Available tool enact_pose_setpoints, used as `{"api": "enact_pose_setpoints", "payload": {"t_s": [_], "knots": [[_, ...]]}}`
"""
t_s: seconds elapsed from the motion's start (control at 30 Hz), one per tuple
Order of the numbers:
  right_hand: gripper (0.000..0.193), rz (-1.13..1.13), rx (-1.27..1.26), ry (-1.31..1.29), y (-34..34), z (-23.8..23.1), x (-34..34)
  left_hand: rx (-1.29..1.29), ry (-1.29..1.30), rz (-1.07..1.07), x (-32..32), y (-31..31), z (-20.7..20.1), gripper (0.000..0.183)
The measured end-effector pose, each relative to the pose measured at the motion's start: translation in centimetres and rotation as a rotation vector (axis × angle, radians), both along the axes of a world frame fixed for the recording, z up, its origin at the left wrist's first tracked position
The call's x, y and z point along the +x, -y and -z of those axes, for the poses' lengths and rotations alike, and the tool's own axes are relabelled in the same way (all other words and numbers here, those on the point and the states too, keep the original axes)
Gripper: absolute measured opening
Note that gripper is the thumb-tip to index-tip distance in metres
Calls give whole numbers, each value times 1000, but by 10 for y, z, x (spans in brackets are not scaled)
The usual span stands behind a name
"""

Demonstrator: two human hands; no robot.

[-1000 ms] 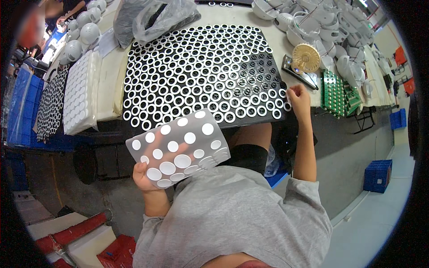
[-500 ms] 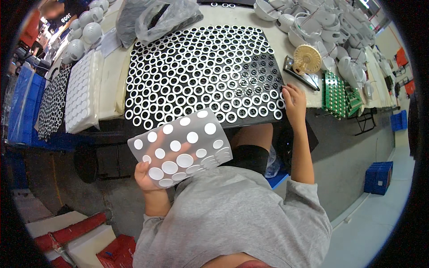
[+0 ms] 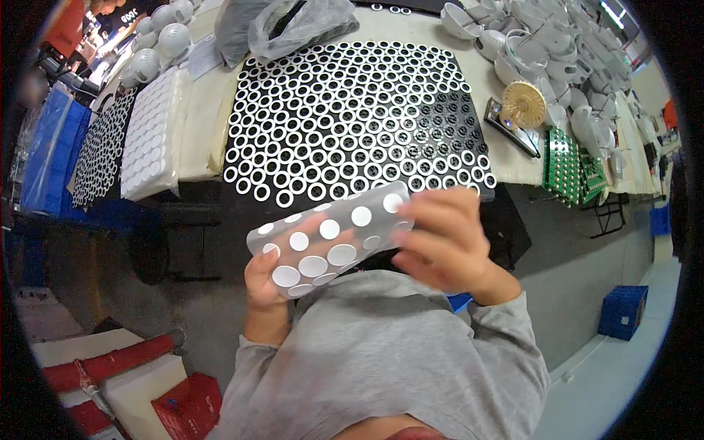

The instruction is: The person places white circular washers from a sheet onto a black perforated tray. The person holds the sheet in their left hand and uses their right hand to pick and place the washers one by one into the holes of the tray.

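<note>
My left hand (image 3: 265, 280) grips the lower left end of a translucent sheet of round white stickers (image 3: 329, 229), its thumb on top and its other fingers showing through from behind. The sheet is curled over and held tilted in front of my body. My right hand (image 3: 449, 243), smeared by motion, is at the sheet's right end beside a sticker; whether its fingertips hold anything cannot be made out. Just beyond, white rings (image 3: 317, 192) with dark centres cover a black board on the table, and black round parts (image 3: 444, 132) without white rims fill its right side.
Crumpled plastic bags (image 3: 304, 33) lie at the back. To the right are a cream-coloured round fixture (image 3: 523, 104), green circuit boards (image 3: 563, 167) and piled white housings (image 3: 528, 51). A tray of white discs (image 3: 150, 139) and a second ring-covered board (image 3: 103, 150) stand left.
My right hand has left the table's edge and come to the sheet's right end. My left hand has shifted slightly right with the sheet, which is now curled into a narrower shape.
</note>
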State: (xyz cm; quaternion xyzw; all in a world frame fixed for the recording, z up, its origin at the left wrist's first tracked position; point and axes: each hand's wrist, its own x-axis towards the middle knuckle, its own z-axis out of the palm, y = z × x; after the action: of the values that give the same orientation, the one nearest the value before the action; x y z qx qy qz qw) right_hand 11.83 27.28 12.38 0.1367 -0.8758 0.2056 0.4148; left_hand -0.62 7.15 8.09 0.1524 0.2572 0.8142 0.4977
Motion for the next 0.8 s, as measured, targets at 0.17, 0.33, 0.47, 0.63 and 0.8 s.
{"api": "enact_pose_setpoints", "payload": {"t_s": [0.17,0.33,0.47,0.63,0.8], "knots": [[37,-105,133,84,33,-5,-16,-114,-167,-32,4,-4,-15,64],[38,-139,98,115,34,3,-24,-298,-335,-153,11,-4,-26,61],[36,-149,104,181,33,4,-20,-332,-343,-146,13,-3,-25,59],[34,-109,74,158,33,5,-15,-229,-374,-17,9,-5,-21,56],[33,-50,55,97,31,16,-17,-240,-411,-16,12,-11,-21,56]]}}
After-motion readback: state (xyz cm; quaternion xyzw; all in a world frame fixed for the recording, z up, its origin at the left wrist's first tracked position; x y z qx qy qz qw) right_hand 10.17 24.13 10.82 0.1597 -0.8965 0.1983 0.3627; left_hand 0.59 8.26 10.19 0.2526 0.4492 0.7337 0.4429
